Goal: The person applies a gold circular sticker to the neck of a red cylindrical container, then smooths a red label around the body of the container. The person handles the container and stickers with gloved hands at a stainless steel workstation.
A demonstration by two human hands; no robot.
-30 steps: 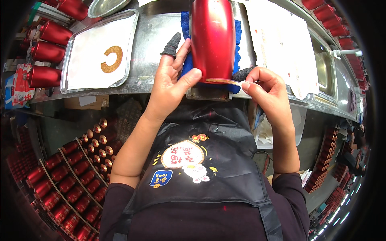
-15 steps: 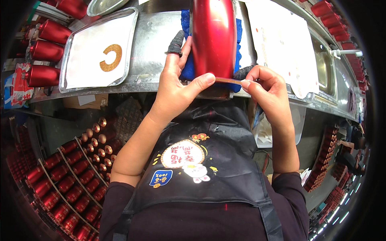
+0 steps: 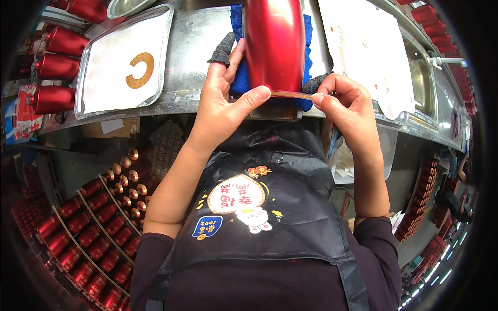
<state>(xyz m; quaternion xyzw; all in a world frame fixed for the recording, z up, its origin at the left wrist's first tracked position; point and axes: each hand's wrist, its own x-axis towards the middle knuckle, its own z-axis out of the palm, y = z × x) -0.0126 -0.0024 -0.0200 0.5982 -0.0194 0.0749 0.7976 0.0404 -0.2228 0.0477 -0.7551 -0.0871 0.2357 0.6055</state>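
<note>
A glossy red bottle-like vessel (image 3: pixel 274 46) lies on a blue cloth (image 3: pixel 240 83), its near end facing me. Across that end runs a thin gold-brown strip (image 3: pixel 290 95). My left hand (image 3: pixel 220 101) rests along the vessel's left side, its thumb pressing the strip's left end at the lower edge; a dark cover is on one fingertip. The strip's right end is pinched between thumb and finger of my right hand (image 3: pixel 355 111), just right of the vessel. Another dark fingertip cover (image 3: pixel 317 82) shows there, partly behind the fingers.
On the left, a metal tray (image 3: pixel 167 57) holds white paper with a gold C-shaped piece (image 3: pixel 140 71). Red vessels (image 3: pixel 54 70) stand beyond it. White sheets (image 3: pixel 363 57) lie at right, near a sink (image 3: pixel 423 78). Racked red vessels (image 3: pixel 88 233) fill the lower left.
The whole view has shifted slightly, and both hands appear a little higher. The strip now slants less and runs closer to level along the vessel's end. Both hands keep their holds.
</note>
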